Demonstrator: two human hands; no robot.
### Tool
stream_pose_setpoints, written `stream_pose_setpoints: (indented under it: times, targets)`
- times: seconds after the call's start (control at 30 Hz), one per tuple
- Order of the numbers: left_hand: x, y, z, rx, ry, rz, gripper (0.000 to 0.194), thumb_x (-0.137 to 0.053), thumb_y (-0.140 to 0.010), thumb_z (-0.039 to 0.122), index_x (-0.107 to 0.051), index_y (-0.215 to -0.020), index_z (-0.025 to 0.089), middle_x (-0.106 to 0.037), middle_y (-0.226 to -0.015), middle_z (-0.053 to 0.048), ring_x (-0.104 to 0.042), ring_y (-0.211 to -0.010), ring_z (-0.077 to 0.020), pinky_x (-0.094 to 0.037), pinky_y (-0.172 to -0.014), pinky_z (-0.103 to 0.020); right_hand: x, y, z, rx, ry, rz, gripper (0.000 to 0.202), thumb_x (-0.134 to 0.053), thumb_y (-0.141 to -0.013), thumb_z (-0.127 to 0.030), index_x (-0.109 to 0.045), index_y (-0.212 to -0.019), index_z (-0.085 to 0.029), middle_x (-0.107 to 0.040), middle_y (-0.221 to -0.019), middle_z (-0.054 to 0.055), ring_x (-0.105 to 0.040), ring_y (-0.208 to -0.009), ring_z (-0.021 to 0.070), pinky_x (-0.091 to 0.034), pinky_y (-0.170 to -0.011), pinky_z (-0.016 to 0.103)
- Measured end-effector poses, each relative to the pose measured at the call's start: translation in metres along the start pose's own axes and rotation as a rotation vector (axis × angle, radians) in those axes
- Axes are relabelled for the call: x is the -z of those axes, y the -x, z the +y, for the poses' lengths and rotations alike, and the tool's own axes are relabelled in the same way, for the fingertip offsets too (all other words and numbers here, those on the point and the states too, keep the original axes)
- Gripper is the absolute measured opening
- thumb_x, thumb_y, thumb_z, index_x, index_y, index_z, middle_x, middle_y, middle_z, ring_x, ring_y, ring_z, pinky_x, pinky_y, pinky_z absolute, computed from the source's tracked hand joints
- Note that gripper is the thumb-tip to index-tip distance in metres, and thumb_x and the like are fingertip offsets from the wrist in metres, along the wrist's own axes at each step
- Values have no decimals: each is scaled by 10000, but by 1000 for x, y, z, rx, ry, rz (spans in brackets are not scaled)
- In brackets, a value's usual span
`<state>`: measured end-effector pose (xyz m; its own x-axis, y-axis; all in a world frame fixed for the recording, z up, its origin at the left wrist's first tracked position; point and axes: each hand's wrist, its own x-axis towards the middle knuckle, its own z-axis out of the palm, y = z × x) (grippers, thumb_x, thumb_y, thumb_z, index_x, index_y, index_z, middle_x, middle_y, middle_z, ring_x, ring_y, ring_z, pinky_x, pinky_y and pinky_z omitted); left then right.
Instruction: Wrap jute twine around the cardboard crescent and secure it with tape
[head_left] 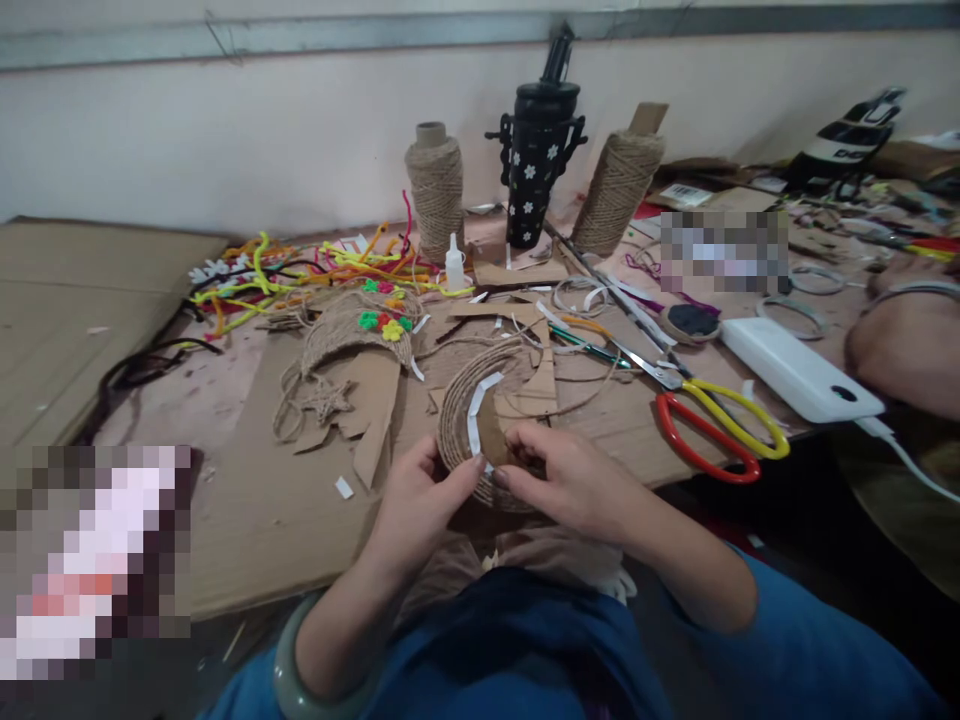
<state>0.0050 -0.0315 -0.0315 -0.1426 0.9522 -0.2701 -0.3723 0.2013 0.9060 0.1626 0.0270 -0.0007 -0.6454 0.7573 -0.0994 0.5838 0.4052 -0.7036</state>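
Observation:
A crescent wrapped in jute twine (455,408) is held at the table's front edge between my two hands. White strips (474,412) run along its inner curve. My left hand (427,485) grips its lower left side, with the thumb pressed on the white strip. My right hand (559,475) closes on the lower right part, thumb near the left thumb; some of its fingers are hidden behind the crescent. Beyond my left hand lie a second twine-wrapped crescent (337,335) with coloured flowers and a twine star (327,398).
Scissors (682,385) with red and yellow handles lie right of my hands, beside a white power bank (799,370). Twine spools (435,190), a black vase (531,170) and a small glue bottle (454,268) stand behind. Pipe cleaners (300,275) lie left. Another person's arm (907,345) rests at right.

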Motion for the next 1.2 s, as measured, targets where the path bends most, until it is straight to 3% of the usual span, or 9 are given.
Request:
stream_pose_setpoints:
  times: [0.13, 0.33, 0.63, 0.8, 0.97, 1.2]
  targets:
    - [-5, 1, 4, 0, 74, -20, 227, -734, -697, 250, -697, -896, 149, -713, -781, -31, -638, -723, -147, -505, -730, -277, -1, 1, 4, 15, -23, 34, 68, -504, -795, -267, -501, -791, -199, -555, -688, -9, -496, -631, 135, -322, -574, 249]
    - [-3, -2, 1, -40, 21, 68, 158, -732, -673, 228, -701, -799, 138, -704, -710, -14, -629, -652, -136, -507, -650, -252, -4, 2, -1, 16, 24, 36, 58, -504, -795, -252, -487, -789, -196, -533, -671, -16, -471, -605, 127, -305, -561, 247]
    - [-7, 1, 4, -6, 57, 32, 194, -747, -663, 280, -695, -770, 127, -710, -669, -20, -629, -622, -134, -499, -644, -248, -1, 9, 0, 34, -17, 27, 70, -510, -806, -252, -498, -767, -195, -519, -650, -25, -458, -595, 120, -298, -544, 242]
    - [-6, 1, 4, 7, 47, 22, 216, -766, -637, 282, -689, -759, 121, -699, -638, -16, -612, -595, -130, -489, -606, -239, 7, 4, 1, 41, -152, 1, 176, -504, -847, -351, -571, -877, -192, -570, -698, -18, -490, -624, 126, -320, -556, 245]
    - [-4, 1, 2, 44, -16, -28, 240, -767, -638, 315, -683, -757, 125, -689, -644, -15, -606, -579, -129, -479, -584, -237, 4, -13, -3, 23, -292, 107, 163, -551, -783, -326, -569, -758, -166, -572, -700, -1, -499, -654, 138, -357, -588, 259]
    - [1, 1, -1, 42, -64, -56, 230, -747, -668, 340, -677, -753, 138, -687, -657, -14, -598, -574, -127, -472, -560, -228, -10, -21, -3, 8, -482, 127, 170, -512, -764, -316, -563, -737, -156, -582, -699, 13, -526, -663, 145, -426, -631, 284]
